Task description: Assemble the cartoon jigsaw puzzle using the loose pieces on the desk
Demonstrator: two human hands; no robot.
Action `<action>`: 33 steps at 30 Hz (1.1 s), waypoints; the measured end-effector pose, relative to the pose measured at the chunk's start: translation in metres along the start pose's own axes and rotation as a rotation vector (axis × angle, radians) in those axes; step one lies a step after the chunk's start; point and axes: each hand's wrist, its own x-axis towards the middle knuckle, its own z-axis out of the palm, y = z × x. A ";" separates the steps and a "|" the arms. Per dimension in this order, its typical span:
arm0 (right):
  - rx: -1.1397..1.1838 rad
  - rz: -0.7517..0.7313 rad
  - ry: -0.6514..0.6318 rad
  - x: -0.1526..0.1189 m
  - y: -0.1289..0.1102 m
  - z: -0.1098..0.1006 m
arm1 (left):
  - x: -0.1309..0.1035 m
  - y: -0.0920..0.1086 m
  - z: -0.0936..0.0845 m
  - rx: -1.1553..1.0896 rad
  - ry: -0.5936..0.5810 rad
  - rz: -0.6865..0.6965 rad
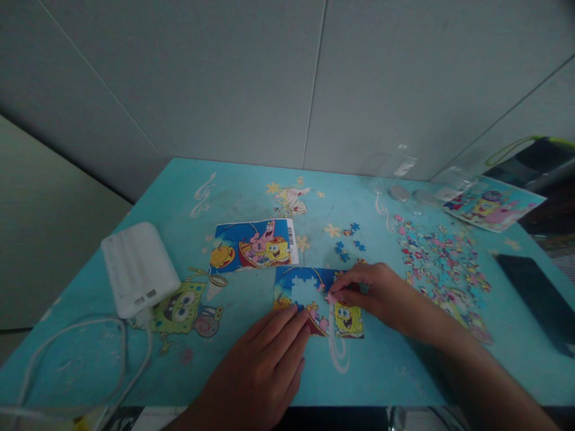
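Observation:
A partly joined jigsaw puzzle (350,320) with a yellow cartoon figure lies flat near the table's front edge. Blue tabletop shows through openings in its middle. My left hand (269,353) rests on its lower left part, fingers stretched out flat and covering some of it. Over the puzzle's right half, my right hand (371,293) pinches a small pink puzzle piece (331,297) between thumb and finger, at the edge of an opening. Just behind the puzzle is a picture card (251,245) with a matching scene. Several loose blue pieces (342,251) lie beyond my right hand.
To the right spreads a heap of mixed puzzle pieces (442,263), beside a dark phone-like slab (534,299). Clear containers (404,161) and another picture card (496,203) stand at the back right. A white power bank (140,266) with a cable (123,341) lies left.

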 end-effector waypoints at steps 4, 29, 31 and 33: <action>-0.071 0.004 0.017 0.000 0.002 -0.001 | 0.002 0.000 0.000 -0.001 0.005 0.010; -0.184 -0.047 0.086 0.000 -0.001 0.009 | 0.001 0.000 0.003 -0.014 -0.008 0.004; -0.151 -0.015 0.109 -0.001 -0.002 0.006 | 0.000 0.000 0.003 -0.014 -0.008 0.005; -0.122 0.021 0.152 -0.001 -0.002 0.003 | -0.001 0.000 0.003 -0.018 -0.009 0.001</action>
